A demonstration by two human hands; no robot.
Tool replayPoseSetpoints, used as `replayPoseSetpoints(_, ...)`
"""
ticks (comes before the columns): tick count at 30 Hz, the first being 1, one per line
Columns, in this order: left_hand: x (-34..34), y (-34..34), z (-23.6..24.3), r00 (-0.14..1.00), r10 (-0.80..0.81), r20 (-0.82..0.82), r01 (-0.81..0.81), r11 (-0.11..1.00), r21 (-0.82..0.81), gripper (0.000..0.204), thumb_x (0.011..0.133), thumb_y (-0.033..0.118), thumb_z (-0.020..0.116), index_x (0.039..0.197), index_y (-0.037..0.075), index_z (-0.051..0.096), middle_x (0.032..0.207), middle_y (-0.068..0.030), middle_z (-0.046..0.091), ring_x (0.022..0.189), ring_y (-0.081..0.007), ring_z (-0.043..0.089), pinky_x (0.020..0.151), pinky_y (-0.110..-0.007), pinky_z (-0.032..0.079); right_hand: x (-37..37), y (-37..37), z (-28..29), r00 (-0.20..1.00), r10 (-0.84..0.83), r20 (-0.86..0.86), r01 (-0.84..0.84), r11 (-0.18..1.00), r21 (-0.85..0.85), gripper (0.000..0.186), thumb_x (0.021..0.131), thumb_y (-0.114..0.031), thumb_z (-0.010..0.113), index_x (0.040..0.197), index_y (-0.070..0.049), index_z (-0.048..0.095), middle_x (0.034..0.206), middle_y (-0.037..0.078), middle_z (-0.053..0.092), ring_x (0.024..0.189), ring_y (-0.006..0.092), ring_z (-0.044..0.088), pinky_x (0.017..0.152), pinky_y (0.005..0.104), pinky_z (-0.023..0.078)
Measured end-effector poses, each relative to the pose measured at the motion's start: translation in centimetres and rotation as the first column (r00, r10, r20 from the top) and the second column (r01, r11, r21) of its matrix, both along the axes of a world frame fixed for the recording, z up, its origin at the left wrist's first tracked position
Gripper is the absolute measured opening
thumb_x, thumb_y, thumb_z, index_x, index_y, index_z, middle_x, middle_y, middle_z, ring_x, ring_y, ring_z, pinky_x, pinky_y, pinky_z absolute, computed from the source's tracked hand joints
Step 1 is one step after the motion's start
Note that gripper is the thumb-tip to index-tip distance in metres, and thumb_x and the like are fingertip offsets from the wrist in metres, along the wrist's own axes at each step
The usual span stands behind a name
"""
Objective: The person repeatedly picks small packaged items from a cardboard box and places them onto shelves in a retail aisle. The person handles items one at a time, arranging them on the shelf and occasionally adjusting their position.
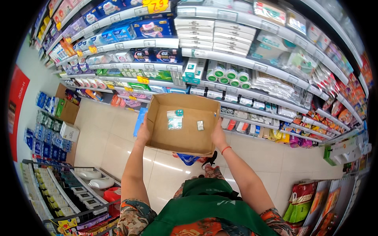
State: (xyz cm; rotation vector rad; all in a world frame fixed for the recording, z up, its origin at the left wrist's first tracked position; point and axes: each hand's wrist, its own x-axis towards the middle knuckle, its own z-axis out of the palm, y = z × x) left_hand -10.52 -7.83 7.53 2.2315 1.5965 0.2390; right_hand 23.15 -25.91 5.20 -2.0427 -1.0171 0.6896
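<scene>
Left hand: your left hand (143, 131) is curled on the left side of the cardboard box (167, 139); some fingers are hidden, so you cannot tell how far they bend.
Right hand: your right hand (216, 135) grips the right side of the same box, with a red band (225, 149) on the wrist.
Box: you hold it up in front of you, above the pale tile floor (98, 124), its open top facing you.
In the box: a clear and white packet (175, 121) with a green round part lies left of the middle; a small whitish piece (200, 125) lies apart from it, near the right side.
Shelves: past the box, white shelves (232, 59) hold lots of packs.
Clothes: you wear a green apron (204, 208).
</scene>
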Motion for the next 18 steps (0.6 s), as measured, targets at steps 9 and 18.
replayPoseSetpoints(9, 0.6, -1.6, 0.6, 0.989, -0.044, 0.141, 0.043, 0.999, 0.01, 0.09, 0.077, -0.012, 0.045, 0.15, 0.025, 0.008, 0.114, -0.0264, 0.054, 0.103, -0.0461, 0.053, 0.087, -0.049, 0.045, 0.9, -2.1, 4.7, 0.992, 0.053, -0.112, -0.059, 0.997, -0.055, 0.078, 0.083, -0.002, 0.046, 0.148, -0.009, 0.003, 0.121, 0.029, 0.054, 0.1, 0.047, 0.057, 0.085, 0.0496, 0.046)
replayPoseSetpoints(18, 5.5, -1.5, 2.0, 0.989, 0.018, 0.148, -0.011, 0.999, -0.042, 0.085, 0.079, -0.01, 0.042, 0.15, 0.024, 0.01, 0.119, -0.026, 0.052, 0.106, -0.0457, 0.052, 0.088, -0.049, 0.044, 4.7, -0.9, 3.5, 1.0, 0.015, 0.022, -0.012, 0.992, -0.125, 0.077, 0.083, -0.002, 0.045, 0.148, -0.007, 0.004, 0.119, 0.031, 0.054, 0.096, 0.048, 0.058, 0.083, 0.0504, 0.047)
